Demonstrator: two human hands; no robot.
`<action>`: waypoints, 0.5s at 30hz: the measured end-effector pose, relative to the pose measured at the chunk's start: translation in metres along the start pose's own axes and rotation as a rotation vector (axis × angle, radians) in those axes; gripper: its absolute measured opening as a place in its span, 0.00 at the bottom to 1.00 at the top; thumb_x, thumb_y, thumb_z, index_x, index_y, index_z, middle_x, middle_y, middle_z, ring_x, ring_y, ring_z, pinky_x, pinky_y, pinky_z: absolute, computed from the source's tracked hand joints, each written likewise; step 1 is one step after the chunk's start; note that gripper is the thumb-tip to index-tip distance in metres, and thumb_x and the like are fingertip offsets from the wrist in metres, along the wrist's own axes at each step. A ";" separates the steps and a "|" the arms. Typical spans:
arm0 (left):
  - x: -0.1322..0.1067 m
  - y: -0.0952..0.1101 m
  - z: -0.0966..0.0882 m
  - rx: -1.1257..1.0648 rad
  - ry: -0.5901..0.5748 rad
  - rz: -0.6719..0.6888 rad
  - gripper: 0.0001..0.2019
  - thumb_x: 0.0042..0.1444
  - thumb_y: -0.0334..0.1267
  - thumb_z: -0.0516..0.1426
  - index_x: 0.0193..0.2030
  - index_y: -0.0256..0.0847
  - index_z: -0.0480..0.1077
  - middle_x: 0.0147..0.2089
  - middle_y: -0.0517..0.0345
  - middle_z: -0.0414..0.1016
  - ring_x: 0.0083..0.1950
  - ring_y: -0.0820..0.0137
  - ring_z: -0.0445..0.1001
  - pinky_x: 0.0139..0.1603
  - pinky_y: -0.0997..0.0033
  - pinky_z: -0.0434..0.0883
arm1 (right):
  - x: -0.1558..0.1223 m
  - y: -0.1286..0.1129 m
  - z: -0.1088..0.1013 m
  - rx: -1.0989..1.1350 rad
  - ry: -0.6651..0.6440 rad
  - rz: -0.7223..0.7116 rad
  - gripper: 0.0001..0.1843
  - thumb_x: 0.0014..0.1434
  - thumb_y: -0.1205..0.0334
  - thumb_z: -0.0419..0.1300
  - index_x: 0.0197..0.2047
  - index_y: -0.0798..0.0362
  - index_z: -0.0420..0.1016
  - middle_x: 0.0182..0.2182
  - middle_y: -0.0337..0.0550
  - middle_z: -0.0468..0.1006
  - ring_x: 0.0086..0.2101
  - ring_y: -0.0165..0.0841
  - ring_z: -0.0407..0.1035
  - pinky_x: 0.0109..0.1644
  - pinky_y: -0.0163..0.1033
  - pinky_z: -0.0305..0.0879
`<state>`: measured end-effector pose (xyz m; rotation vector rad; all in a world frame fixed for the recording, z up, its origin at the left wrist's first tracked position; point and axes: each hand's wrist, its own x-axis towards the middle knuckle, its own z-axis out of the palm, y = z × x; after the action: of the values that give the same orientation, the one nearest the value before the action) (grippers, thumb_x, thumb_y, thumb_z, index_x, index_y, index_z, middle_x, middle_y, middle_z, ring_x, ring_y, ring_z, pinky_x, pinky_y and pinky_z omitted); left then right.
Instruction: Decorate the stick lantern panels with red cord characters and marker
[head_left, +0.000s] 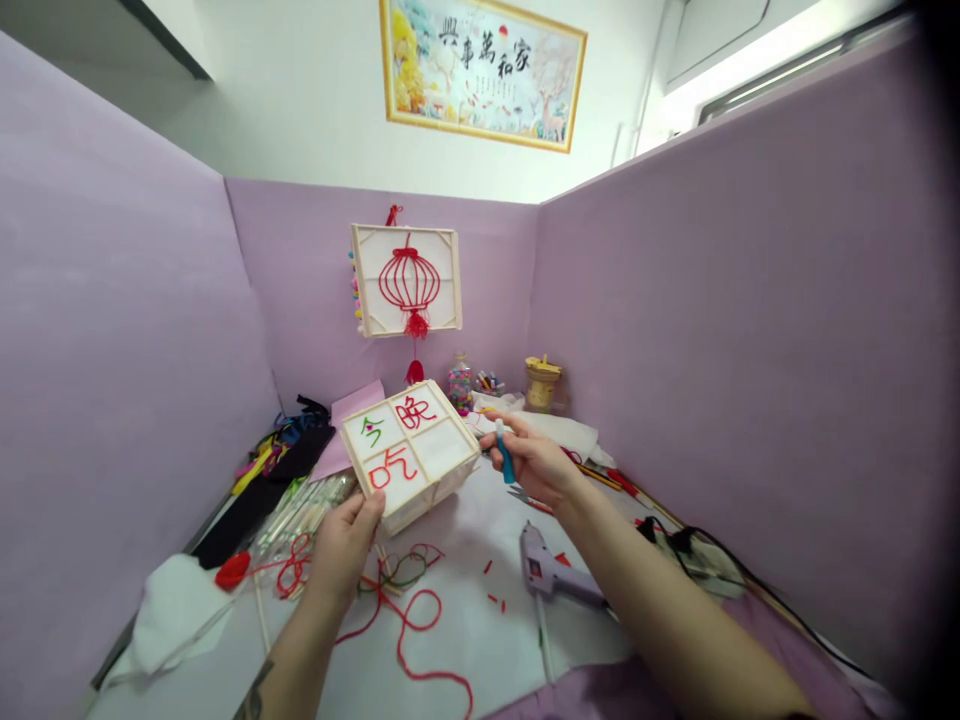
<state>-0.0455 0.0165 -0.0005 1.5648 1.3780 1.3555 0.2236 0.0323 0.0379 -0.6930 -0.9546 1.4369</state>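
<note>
My left hand (346, 540) grips the lower corner of a white framed box (411, 452) and holds it up, tilted. The box face is split into panes by wooden sticks, with red and green cord characters in three of them. My right hand (534, 462) is closed on a small tool with a blue handle (506, 458), just right of the box's edge.
A hot glue gun (546, 574) lies on the white table below my right forearm. Red cord (411, 632) loops across the front. Dark fabric and coloured strips (279, 462) lie at left. A framed lantern picture (406, 280) hangs on the purple partition. Jars (460, 384) stand at the back.
</note>
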 end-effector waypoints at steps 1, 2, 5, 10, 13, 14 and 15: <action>0.000 -0.001 0.000 -0.019 -0.029 -0.021 0.21 0.51 0.56 0.53 0.20 0.41 0.60 0.18 0.65 0.54 0.21 0.74 0.52 0.21 0.74 0.53 | -0.001 0.004 0.002 0.007 -0.009 -0.007 0.19 0.49 0.60 0.67 0.43 0.54 0.69 0.29 0.40 0.78 0.23 0.25 0.66 0.28 0.30 0.63; 0.000 -0.002 0.000 -0.036 -0.048 -0.040 0.21 0.51 0.57 0.53 0.21 0.41 0.60 0.18 0.65 0.53 0.22 0.74 0.51 0.21 0.74 0.52 | -0.001 0.007 0.004 0.009 0.002 -0.012 0.17 0.50 0.56 0.66 0.41 0.55 0.70 0.26 0.38 0.76 0.22 0.24 0.64 0.26 0.30 0.61; 0.000 -0.003 0.000 -0.050 -0.050 -0.063 0.21 0.51 0.57 0.54 0.20 0.42 0.58 0.18 0.66 0.51 0.22 0.74 0.50 0.22 0.74 0.51 | -0.001 0.018 0.010 -0.021 0.079 -0.063 0.17 0.51 0.49 0.64 0.30 0.55 0.68 0.16 0.31 0.66 0.17 0.21 0.53 0.21 0.28 0.51; -0.001 -0.002 0.000 -0.051 -0.057 -0.053 0.22 0.51 0.57 0.54 0.21 0.42 0.57 0.19 0.66 0.51 0.23 0.74 0.50 0.22 0.73 0.51 | -0.004 0.024 0.015 -0.062 0.154 -0.137 0.20 0.52 0.45 0.62 0.28 0.51 0.60 0.13 0.24 0.53 0.15 0.20 0.41 0.18 0.27 0.38; -0.002 -0.003 0.000 -0.054 -0.067 -0.041 0.21 0.52 0.56 0.54 0.21 0.41 0.58 0.20 0.66 0.52 0.23 0.74 0.50 0.22 0.73 0.51 | -0.009 0.022 0.019 -0.076 0.137 -0.165 0.21 0.52 0.43 0.62 0.30 0.50 0.59 0.14 0.24 0.53 0.15 0.21 0.41 0.19 0.28 0.39; -0.002 -0.003 0.001 -0.057 -0.073 -0.041 0.21 0.52 0.56 0.53 0.22 0.41 0.59 0.20 0.66 0.52 0.23 0.74 0.49 0.22 0.73 0.51 | -0.011 0.020 0.019 -0.082 0.121 -0.164 0.22 0.52 0.40 0.61 0.32 0.50 0.60 0.14 0.25 0.56 0.15 0.22 0.43 0.19 0.28 0.41; -0.002 -0.002 0.001 -0.059 -0.077 -0.042 0.20 0.52 0.56 0.53 0.22 0.41 0.61 0.20 0.66 0.52 0.23 0.74 0.49 0.22 0.73 0.51 | -0.013 0.018 0.019 -0.089 0.098 -0.151 0.24 0.53 0.36 0.58 0.34 0.50 0.62 0.15 0.27 0.59 0.15 0.22 0.45 0.20 0.29 0.44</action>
<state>-0.0454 0.0153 -0.0031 1.5254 1.3056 1.2858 0.1992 0.0174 0.0298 -0.7347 -0.9776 1.2230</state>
